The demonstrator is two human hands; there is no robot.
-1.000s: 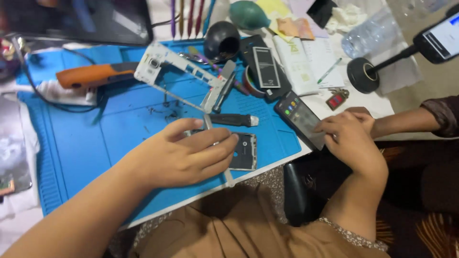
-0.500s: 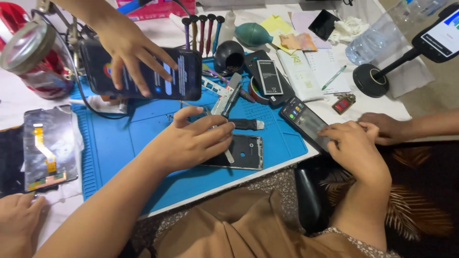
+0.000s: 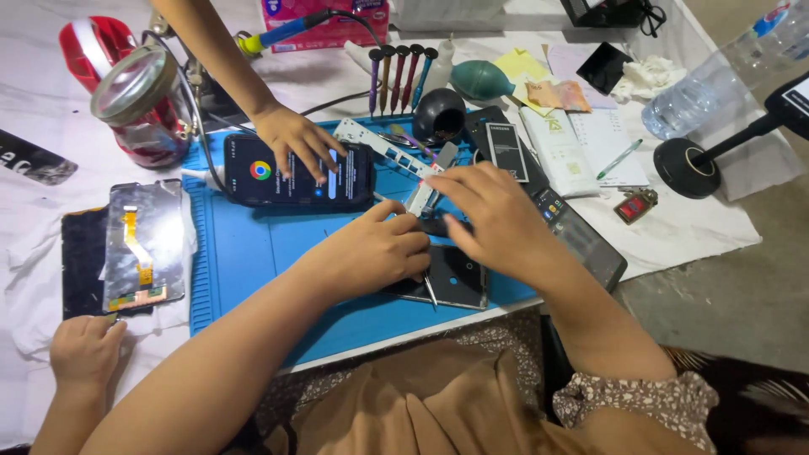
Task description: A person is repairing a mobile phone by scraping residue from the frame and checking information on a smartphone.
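Note:
My left hand [image 3: 371,253] lies curled on an opened dark phone [image 3: 459,282] at the front of the blue work mat [image 3: 253,253]. A thin metal tweezer tip [image 3: 430,291] sticks out from under its fingers. My right hand [image 3: 497,219] hovers just behind it with spread fingers. Its fingertips touch a white phone frame [image 3: 379,143] and a short dark tool [image 3: 431,226]. Another person's hand [image 3: 295,139] reaches in from the top and presses on a lit phone [image 3: 337,179].
A small hand [image 3: 84,345] rests at the lower left, beside a detached screen with an orange flex cable [image 3: 139,244]. A magnifier lamp [image 3: 135,84], several screwdrivers [image 3: 400,76], a battery [image 3: 504,150], a dark phone [image 3: 581,240], a notebook with pen [image 3: 619,160] and a water bottle [image 3: 716,76] also lie around.
My right hand swung left from the table's right edge to the frame and dark tool. The other person's lit phone came down onto the mat. The view tilted up.

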